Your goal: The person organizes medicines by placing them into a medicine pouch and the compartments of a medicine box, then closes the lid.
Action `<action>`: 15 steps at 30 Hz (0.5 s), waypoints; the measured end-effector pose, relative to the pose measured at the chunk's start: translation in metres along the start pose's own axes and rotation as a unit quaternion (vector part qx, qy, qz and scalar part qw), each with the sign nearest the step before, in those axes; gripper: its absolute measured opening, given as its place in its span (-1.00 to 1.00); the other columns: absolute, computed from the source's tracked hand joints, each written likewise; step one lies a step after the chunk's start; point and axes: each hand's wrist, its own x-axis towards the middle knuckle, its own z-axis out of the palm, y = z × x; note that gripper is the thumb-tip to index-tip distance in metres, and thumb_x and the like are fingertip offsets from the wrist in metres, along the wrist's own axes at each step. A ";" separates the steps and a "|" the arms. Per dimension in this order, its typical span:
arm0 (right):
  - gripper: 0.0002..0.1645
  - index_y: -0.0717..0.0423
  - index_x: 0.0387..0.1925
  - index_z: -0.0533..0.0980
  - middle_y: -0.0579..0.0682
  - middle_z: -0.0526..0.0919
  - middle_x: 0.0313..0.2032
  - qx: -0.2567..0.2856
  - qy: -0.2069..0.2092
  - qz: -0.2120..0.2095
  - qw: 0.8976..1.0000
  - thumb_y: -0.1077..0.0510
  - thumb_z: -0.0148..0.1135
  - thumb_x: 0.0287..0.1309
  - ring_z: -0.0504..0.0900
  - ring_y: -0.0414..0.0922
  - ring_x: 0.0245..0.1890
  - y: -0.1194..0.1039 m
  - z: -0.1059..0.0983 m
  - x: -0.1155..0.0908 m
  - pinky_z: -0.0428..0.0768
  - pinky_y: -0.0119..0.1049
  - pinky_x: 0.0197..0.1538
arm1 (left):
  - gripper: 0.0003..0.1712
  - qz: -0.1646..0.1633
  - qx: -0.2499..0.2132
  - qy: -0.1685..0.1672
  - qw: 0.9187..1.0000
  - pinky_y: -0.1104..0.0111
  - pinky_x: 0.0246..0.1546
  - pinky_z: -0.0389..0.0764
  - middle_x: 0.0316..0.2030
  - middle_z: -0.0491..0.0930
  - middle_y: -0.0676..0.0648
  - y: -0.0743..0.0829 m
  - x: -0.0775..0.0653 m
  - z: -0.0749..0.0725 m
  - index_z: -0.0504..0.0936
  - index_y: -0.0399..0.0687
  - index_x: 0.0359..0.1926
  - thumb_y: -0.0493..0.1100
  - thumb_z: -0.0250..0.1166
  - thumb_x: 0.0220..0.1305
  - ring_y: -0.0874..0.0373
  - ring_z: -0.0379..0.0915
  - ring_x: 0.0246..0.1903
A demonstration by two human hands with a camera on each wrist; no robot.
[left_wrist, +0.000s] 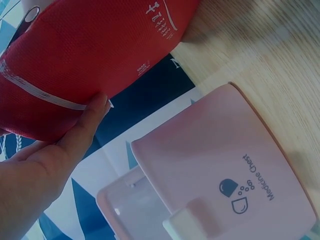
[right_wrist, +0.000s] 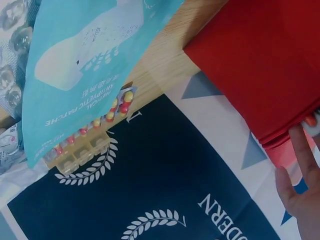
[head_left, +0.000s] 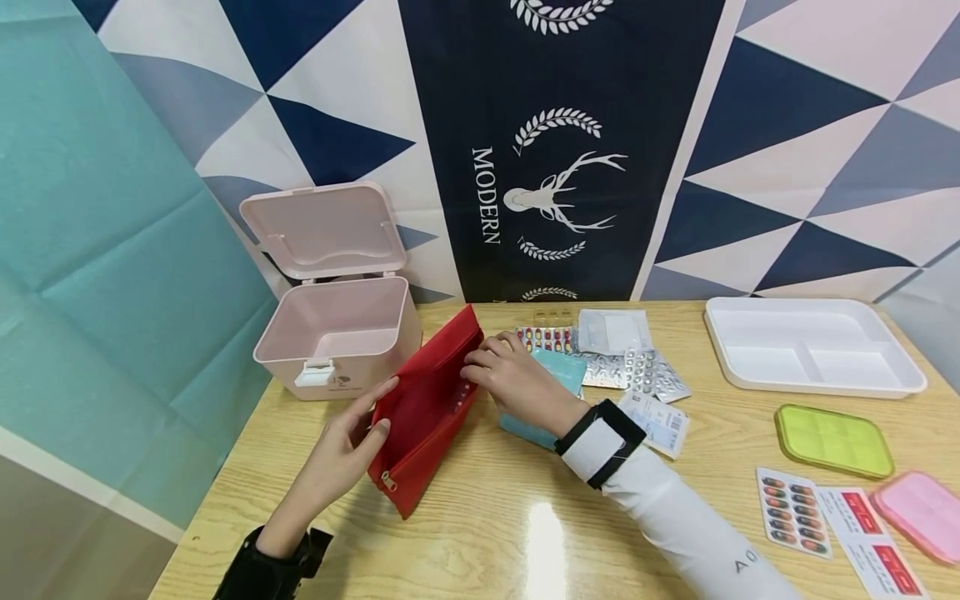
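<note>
A white sleeve runs in from the bottom right of the head view, a capital A legible among its partly hidden letters. On the pink box, lid raised at centre left, the left wrist view reads "Medicine Chest" beside a capsule emblem. The right wrist view shows "ANTIPYETIC PATCHE" on a teal packet. White print on the red pouch is too unclear to read.

The pouch stands tilted just left of centre, its mouth gaping toward the camera, a zip pull at its lower corner. The left hand grips its left edge, thumb and fingers clamped on the fabric. The right hand touches the opposite rim with bent fingers, near a blister pack inside; whether it pinches either one, I cannot tell.

Beneath is a pale wood-grain table. A white divided tray, a green case and a pink case line its right side, with a capsule card near the pink case. Behind, a patterned wall covering reads "MODERN" sideways beside a stag's head; teal cloth fills the upper left.
</note>
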 end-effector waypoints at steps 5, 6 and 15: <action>-0.73 0.02 -0.20 0.58 -0.06 0.66 -0.20 -0.009 -0.024 -0.008 1.000 0.31 0.21 0.01 0.42 -0.08 -0.11 0.002 0.005 0.002 0.38 0.01 0.10 | -0.44 -0.002 -0.004 -0.002 1.000 -0.07 0.01 0.43 0.27 0.23 -0.27 0.000 -0.001 0.000 0.26 -0.17 0.27 -0.42 0.03 0.23 -0.15 0.24 0.15; -0.75 0.02 -0.22 0.58 -0.06 0.66 -0.20 -0.008 -0.027 -0.009 1.000 0.31 0.21 0.02 0.42 -0.08 -0.11 0.002 0.005 0.002 0.38 0.01 0.11 | -0.44 -0.002 -0.004 -0.003 1.000 -0.07 0.00 0.44 0.27 0.22 -0.27 0.001 -0.001 0.000 0.26 -0.17 0.27 -0.42 0.03 0.23 -0.15 0.25 0.15; -0.71 0.03 -0.19 0.56 -0.03 0.64 -0.16 0.001 -0.037 -0.003 0.999 0.28 0.27 -0.03 0.42 -0.05 -0.08 0.004 0.004 -0.001 0.37 0.00 0.12 | -0.43 0.001 -0.005 -0.003 1.000 -0.06 -0.02 0.46 0.26 0.23 -0.30 0.001 0.000 0.001 0.25 -0.18 0.27 -0.44 0.03 0.22 -0.18 0.26 0.13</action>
